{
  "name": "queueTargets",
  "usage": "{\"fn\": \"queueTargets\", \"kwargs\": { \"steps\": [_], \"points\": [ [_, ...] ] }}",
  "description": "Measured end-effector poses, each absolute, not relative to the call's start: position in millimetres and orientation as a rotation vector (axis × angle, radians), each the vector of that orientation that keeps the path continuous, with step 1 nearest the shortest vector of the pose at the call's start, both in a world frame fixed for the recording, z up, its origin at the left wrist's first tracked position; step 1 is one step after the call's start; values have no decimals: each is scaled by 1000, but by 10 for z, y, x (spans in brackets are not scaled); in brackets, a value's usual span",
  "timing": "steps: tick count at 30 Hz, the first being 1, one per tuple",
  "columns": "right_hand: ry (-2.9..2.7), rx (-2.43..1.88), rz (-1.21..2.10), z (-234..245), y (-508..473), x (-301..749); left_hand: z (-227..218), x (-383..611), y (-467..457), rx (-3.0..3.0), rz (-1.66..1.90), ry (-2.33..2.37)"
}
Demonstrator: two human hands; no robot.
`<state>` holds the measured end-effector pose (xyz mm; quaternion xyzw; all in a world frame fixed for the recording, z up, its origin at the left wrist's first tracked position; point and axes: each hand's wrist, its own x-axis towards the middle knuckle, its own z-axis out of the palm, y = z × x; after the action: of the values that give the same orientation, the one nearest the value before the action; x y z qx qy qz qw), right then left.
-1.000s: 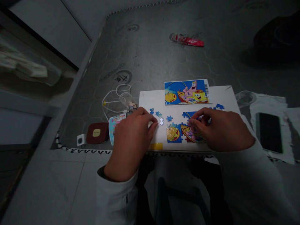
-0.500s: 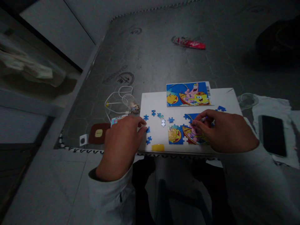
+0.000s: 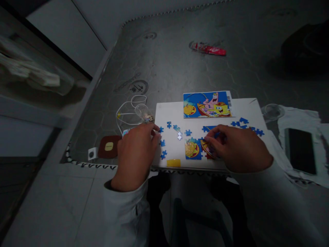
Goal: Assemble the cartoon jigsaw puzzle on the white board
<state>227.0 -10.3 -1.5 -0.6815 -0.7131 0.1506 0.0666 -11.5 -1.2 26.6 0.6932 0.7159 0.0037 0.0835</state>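
Observation:
My left hand (image 3: pixel 140 152) rests at the left side of a white box (image 3: pixel 169 111), thumb and index finger apart beside loose blue jigsaw pieces (image 3: pixel 162 143). Nothing shows between them. My right hand (image 3: pixel 236 147) is closed in a pinch over the partly joined cartoon jigsaw puzzle (image 3: pixel 192 149), a puzzle piece at its fingertips largely hidden. Its fingers cover the puzzle's right part. Behind it lies a picture card (image 3: pixel 205 103) of a pink figure and a yellow figure in a boat. More blue pieces (image 3: pixel 244 120) lie right of the card's lower edge.
A yellow sticker (image 3: pixel 173 163) marks the box's front edge. On the left are a clear cup (image 3: pixel 144 113) of small bits, a white cable (image 3: pixel 123 103) and a brown case (image 3: pixel 108 146). A phone (image 3: pixel 300 150) lies on white cloth at right; a red packet (image 3: pixel 208 49) lies farther back.
My right hand has moved left and slightly down over the puzzle, uncovering several blue pieces at right. My left hand has shifted slightly up, showing more of the corner piece beside its thumb.

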Motion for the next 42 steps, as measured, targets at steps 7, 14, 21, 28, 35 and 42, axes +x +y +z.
{"fn": "queueTargets", "kwargs": {
  "steps": [7, 14, 21, 28, 35, 42],
  "points": [
    [-2267, -2015, 527, 27, -131, 2053, 66, -17, 101, 2222, 279, 1989],
    [-2040, -2247, 472, 31, -55, 2396, -88, 28, 158, 2218, 326, 1972],
    [-1995, -2204, 460, -44, -36, 2540, -129, 45, 180, 2171, 395, 1956],
    [-2013, -2165, 455, -68, -51, 2497, -82, 82, 188, 2152, 390, 1932],
    [-2057, -2142, 520, -44, -47, 2447, -45, 122, 173, 2028, 585, 1886],
    [-2112, -2076, 491, -57, -67, 2398, 3, 256, 178, 1864, 763, 1784]
  ]
}}
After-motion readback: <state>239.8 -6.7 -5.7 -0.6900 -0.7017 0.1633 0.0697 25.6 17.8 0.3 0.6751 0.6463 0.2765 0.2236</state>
